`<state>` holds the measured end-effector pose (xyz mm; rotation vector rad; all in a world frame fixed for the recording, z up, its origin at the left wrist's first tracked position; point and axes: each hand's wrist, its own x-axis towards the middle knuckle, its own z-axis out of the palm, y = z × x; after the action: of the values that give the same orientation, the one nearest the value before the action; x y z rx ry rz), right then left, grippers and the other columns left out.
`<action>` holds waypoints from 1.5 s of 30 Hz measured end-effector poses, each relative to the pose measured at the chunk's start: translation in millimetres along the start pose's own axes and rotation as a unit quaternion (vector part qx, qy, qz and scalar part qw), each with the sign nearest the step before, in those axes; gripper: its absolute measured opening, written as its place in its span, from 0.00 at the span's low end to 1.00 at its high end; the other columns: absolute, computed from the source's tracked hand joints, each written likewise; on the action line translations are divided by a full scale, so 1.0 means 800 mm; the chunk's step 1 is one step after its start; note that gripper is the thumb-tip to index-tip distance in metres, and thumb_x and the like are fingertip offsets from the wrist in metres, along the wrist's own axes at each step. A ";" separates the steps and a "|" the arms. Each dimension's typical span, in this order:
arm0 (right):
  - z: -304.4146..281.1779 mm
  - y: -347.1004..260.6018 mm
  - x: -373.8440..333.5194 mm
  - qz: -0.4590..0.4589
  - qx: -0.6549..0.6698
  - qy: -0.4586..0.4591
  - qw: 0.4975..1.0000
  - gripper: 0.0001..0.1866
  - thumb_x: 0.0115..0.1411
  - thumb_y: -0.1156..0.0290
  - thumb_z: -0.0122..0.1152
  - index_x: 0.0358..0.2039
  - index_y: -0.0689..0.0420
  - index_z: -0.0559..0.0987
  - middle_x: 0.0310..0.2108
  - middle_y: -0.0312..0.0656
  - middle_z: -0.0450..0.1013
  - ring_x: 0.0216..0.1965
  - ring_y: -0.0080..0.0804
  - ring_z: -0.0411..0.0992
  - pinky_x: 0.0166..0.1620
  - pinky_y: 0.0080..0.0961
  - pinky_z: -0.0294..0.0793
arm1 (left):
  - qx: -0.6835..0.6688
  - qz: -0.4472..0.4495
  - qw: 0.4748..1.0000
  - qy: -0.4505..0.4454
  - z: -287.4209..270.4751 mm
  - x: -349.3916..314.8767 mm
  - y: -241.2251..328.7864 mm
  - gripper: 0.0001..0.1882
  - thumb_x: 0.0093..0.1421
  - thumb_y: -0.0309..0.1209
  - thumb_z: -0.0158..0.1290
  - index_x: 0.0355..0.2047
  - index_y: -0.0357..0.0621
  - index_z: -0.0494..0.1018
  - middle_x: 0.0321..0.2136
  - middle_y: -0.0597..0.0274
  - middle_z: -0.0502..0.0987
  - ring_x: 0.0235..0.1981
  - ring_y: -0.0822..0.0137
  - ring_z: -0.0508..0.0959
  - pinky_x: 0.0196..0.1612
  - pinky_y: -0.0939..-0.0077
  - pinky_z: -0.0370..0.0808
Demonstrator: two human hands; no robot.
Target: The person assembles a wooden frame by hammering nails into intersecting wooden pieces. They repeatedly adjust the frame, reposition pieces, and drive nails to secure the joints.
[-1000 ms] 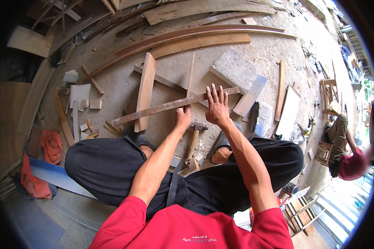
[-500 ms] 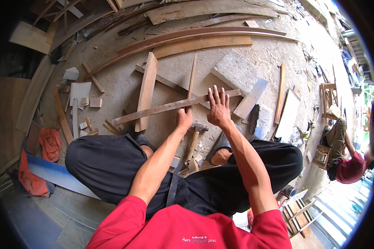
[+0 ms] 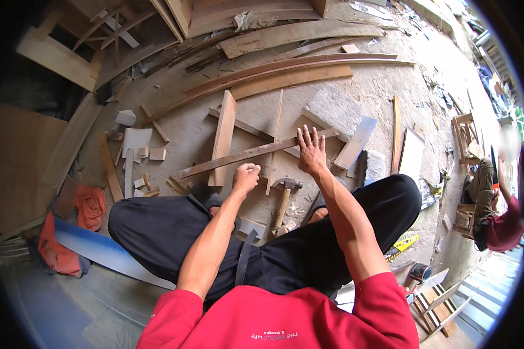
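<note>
The long wooden strip (image 3: 250,154) lies aslant over a paler board (image 3: 225,128) and a thin slat (image 3: 279,113). The right hand (image 3: 312,154) rests on it, fingers spread; the left hand (image 3: 246,177) curls just below — holding something or not, I can't tell. Looks stiff, fairly light — I'd grip both edges

Your dusty floor (image 3: 416,87) carries long planks (image 3: 305,80) on its far side, a rough grey slab (image 3: 335,107), a narrow wooden strip (image 3: 396,134) to your right, small wood blocks (image 3: 157,154) to your left, and a hammer (image 3: 283,207) near you.
</note>
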<state>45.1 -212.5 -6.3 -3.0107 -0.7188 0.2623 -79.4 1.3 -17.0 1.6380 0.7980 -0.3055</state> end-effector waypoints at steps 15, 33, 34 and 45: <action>0.033 0.073 -0.121 0.249 0.063 -0.091 0.962 0.42 0.52 0.63 0.56 0.68 0.53 0.54 0.71 0.49 0.45 0.72 0.49 0.40 0.69 0.48 0.43 | -0.114 0.169 0.975 0.089 0.033 -0.073 0.086 0.18 0.64 0.45 0.52 0.27 0.43 0.76 0.13 0.74 0.66 0.14 0.81 0.62 0.18 0.82 0.57; 0.150 0.039 -0.241 0.214 0.249 -0.048 0.943 0.13 0.56 0.70 0.52 0.40 0.55 0.81 0.38 0.52 0.77 0.42 0.51 0.76 0.46 0.42 0.75 | -0.072 0.090 0.987 -0.110 0.175 -0.033 0.054 0.15 0.63 0.41 0.53 0.32 0.40 0.77 0.23 0.65 0.78 0.25 0.76 0.73 0.33 0.77 0.69; 0.163 0.028 -0.234 0.234 0.272 -0.049 0.932 0.14 0.55 0.71 0.52 0.40 0.55 0.81 0.38 0.53 0.77 0.43 0.51 0.75 0.47 0.42 0.75 | -0.073 0.060 0.990 -0.109 0.171 -0.035 0.046 0.15 0.64 0.40 0.53 0.33 0.41 0.77 0.24 0.65 0.78 0.26 0.76 0.72 0.34 0.77 0.68; 0.229 0.008 -0.173 0.223 0.208 -0.088 0.948 0.10 0.61 0.70 0.46 0.38 0.56 0.75 0.39 0.54 0.73 0.44 0.53 0.74 0.43 0.47 0.76 | -0.053 0.055 0.996 -0.055 0.121 -0.047 0.008 0.13 0.64 0.37 0.53 0.36 0.38 0.76 0.24 0.64 0.79 0.27 0.77 0.75 0.34 0.80 0.70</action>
<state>-104.9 -281.6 -165.6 -2.7128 0.0373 0.6144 -80.7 -102.5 -12.8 1.5460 0.6269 -0.2685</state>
